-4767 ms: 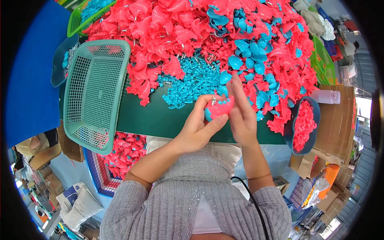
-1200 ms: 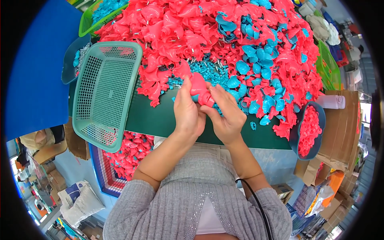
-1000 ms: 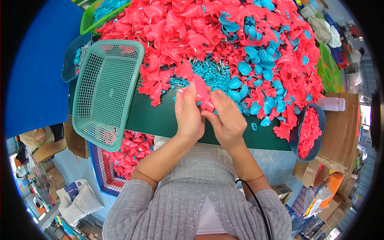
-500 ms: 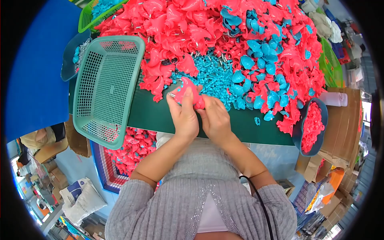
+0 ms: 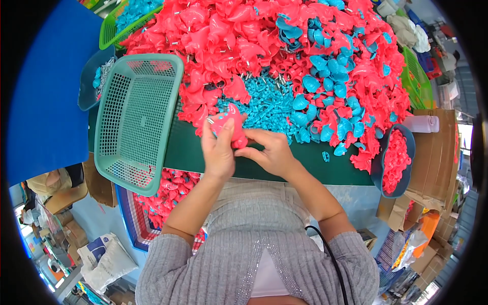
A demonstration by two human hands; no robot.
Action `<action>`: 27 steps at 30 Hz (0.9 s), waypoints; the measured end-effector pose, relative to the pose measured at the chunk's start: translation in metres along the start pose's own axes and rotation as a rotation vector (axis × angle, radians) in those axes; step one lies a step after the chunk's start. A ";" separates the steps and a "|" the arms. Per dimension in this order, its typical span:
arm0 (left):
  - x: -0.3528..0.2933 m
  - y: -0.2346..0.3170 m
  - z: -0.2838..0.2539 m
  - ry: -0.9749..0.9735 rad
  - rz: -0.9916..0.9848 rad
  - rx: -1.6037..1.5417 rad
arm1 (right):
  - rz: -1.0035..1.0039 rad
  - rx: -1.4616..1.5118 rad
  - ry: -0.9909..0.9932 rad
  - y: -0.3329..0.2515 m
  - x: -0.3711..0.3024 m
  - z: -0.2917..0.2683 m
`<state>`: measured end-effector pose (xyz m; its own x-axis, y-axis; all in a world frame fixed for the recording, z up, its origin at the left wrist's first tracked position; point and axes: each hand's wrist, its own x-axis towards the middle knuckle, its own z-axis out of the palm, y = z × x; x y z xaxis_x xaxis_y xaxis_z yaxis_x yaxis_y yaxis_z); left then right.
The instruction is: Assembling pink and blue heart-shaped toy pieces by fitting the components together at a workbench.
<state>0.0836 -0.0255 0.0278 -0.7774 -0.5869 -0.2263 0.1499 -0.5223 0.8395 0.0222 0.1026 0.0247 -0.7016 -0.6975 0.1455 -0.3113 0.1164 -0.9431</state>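
In front of my body, over the near edge of the green worktable, my left hand is closed round a glossy pink plastic part. The part is curved, with small blue spots, and a silvery metal pin sticks out at its upper left. My right hand has thumb and forefinger at the part's lower right end, gripping it there; the fingertips are partly hidden. Just beyond my hands lies a heap of small blue plastic pieces. Around it spreads a large pile of similar pink parts.
An empty green mesh basket overhangs the table on the left. Blue half-shells lie among the pink parts. A dark bin of small pink pieces is at the right edge. Below left stands a crate of pink parts.
Both hands have shifted a little left and downward with the pink part, which is turned more upright. My right hand's thumb and forefinger have spread wider around its lower end.
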 end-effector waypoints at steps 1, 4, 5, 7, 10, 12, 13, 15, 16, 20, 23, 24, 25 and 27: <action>0.009 0.005 -0.009 0.010 0.084 0.158 | -0.071 -0.075 -0.053 -0.002 0.014 -0.004; 0.040 0.049 -0.014 0.311 0.461 0.318 | -0.359 -0.464 0.273 0.024 0.062 -0.032; 0.044 0.066 -0.021 0.371 0.509 0.405 | -0.428 -0.642 0.404 0.029 0.082 -0.039; 0.057 0.079 -0.045 0.425 0.614 0.653 | -0.525 -0.989 0.400 0.046 0.119 -0.052; 0.063 0.074 -0.050 0.511 0.721 0.921 | -0.587 -1.308 0.381 0.062 0.149 -0.055; 0.061 0.069 -0.044 0.590 0.823 1.123 | -0.622 -1.369 0.402 0.068 0.157 -0.056; 0.056 0.063 -0.034 0.575 0.903 1.124 | -0.601 -1.330 0.354 0.071 0.159 -0.058; 0.046 0.054 -0.024 0.447 1.043 1.122 | -0.633 -1.239 0.343 0.069 0.164 -0.064; 0.045 0.047 -0.021 0.445 1.031 1.123 | -0.663 -1.176 0.409 0.062 0.162 -0.072; 0.035 0.018 0.000 -0.113 0.572 0.612 | -0.683 -0.732 0.590 0.028 0.132 -0.066; 0.029 0.004 0.012 -0.177 0.215 0.259 | 0.017 -0.213 0.048 0.015 0.075 -0.062; 0.034 -0.005 0.002 -0.252 -0.085 0.153 | 0.096 -0.135 -0.060 0.018 0.060 -0.059; 0.036 -0.013 -0.005 -0.318 -0.382 0.050 | 0.169 -0.049 -0.170 0.024 0.052 -0.058; 0.034 -0.030 -0.010 -0.264 -0.400 0.087 | 0.025 -0.248 -0.081 0.043 0.051 -0.069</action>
<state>0.0587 -0.0364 -0.0100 -0.8939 -0.1675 -0.4159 -0.2350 -0.6149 0.7528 -0.0710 0.1202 0.0124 -0.6608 -0.7452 0.0896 -0.4494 0.2972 -0.8424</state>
